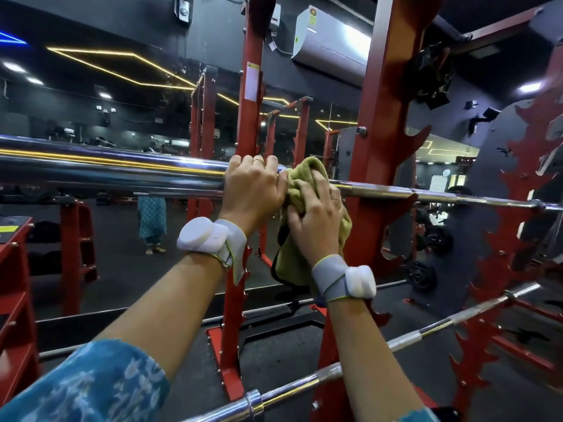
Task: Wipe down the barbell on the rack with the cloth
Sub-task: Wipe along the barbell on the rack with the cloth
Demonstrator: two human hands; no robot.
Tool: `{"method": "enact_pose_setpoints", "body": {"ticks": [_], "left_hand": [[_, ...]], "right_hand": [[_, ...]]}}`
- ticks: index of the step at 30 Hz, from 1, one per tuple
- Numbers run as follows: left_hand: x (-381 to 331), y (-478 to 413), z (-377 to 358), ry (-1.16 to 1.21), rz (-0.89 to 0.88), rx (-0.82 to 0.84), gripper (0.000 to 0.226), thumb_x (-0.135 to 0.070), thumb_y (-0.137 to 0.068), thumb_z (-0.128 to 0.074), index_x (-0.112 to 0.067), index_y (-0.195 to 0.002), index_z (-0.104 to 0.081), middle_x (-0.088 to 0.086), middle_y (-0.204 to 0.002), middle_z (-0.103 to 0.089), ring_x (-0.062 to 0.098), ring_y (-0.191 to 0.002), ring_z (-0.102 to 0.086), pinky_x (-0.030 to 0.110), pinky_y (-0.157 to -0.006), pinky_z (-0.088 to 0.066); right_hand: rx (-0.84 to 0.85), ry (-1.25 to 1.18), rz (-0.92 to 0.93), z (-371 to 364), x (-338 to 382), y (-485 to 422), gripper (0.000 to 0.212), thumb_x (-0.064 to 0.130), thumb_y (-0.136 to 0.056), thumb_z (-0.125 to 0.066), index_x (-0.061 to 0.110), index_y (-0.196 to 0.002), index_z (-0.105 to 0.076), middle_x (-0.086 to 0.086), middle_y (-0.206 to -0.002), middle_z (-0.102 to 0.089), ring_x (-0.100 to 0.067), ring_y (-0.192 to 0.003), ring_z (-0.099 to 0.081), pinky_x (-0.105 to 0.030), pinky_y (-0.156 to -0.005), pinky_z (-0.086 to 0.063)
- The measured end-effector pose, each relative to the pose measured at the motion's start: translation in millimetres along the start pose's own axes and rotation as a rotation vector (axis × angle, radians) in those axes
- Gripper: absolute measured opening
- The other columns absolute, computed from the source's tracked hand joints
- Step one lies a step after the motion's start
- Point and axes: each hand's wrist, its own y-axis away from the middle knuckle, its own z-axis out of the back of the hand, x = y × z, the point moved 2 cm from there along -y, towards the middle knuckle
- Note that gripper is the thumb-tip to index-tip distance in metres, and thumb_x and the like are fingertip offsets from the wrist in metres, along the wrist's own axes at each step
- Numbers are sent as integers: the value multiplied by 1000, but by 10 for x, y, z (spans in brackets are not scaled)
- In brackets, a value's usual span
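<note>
Where the barbell (pixel 122 175) lies across the red rack (pixel 387 86), its thick chrome sleeve runs off to the left and its thinner shaft passes behind the near upright to the right. At the joint of sleeve and shaft the left hand (pixel 254 190) grips the bar from above, fingers curled over it, a ring on one finger. Just beside it, touching, the right hand (pixel 316 214) clutches the green cloth (pixel 304 178), bunched against the bar with its loose end hanging below. Both wrists wear grey bands with white pods, and a blue patterned sleeve (pixel 91 382) covers the left forearm. A second bar (pixel 426 333) lies lower, slanting across under the arms. To the right stands a grey panel (pixel 475 184) edged with red flame shapes, with dark plates near its foot. A mirror (pixel 122 117) behind shows yellow ceiling strips and more red frames. A white air conditioner (pixel 332 41) hangs high up. Dark matting (pixel 289 360) covers the floor.
</note>
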Motion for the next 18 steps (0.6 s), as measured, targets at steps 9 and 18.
{"method": "enact_pose_setpoints", "body": {"ticks": [9,18], "left_hand": [[-43,-66,-9,-18,90,79,35,-34,-84,-38,-10,-74,-62,12,-58,-62,28,-55,-57,32,-64,-43],[-122,-130,-10,-41,236,153,69,-60,-85,-26,-4,-86,-66,19,-70,-65,33,-68,-61,38,-74,-38]], "right_hand": [[2,-28,-231,23,-322,-197,40,28,-80,-55,11,-117,-61,-8,-144,-42,-38,-120,-41,-49,-96,-38],[-72,-16,64,-68,-487,3,43,34,-75,-46,13,-105,-68,-11,-132,-55,-41,-108,-54,-54,-87,-46]]}}
